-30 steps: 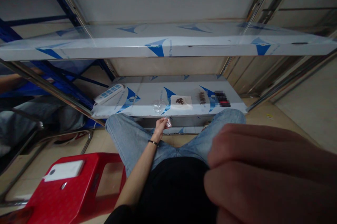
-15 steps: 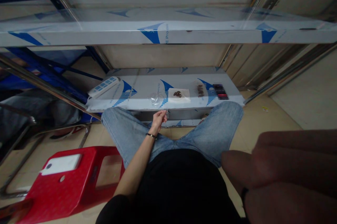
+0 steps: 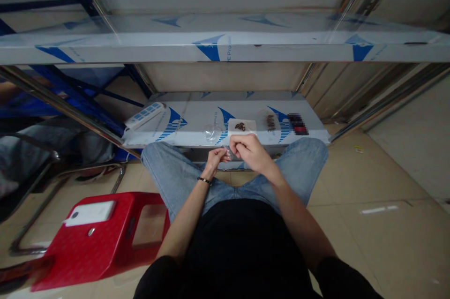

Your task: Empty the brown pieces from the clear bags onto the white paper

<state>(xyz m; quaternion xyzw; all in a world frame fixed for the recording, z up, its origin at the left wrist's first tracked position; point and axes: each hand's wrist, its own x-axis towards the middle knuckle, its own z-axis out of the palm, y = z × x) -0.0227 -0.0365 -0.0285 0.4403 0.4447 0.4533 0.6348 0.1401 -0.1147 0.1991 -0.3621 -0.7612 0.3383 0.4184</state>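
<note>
Seemingly partway: small clear packet [image 3: 228, 153] in hand, dark brown pieces [image 3: 240, 126] already on a white sheet [image 3: 251, 125]
The left hand's [image 3: 215, 159] grip is narrow, pinching the packet before the lower shelf [image 3: 197, 107]; the right hand [image 3: 256, 153] curls close beside it, whether holding anything I cannot tell; nor can I tell if the packet is opened or how much is left

My left grip [image 3: 218, 157] pinches a small, shiny, reddish-marked packet [image 3: 228, 153], partly hidden. Beyond my right grip [image 3: 253, 153], dark-brown pieces [image 3: 240, 126] lie clustered on a flat white sheet [image 3: 251, 126], left of its middle.
</note>
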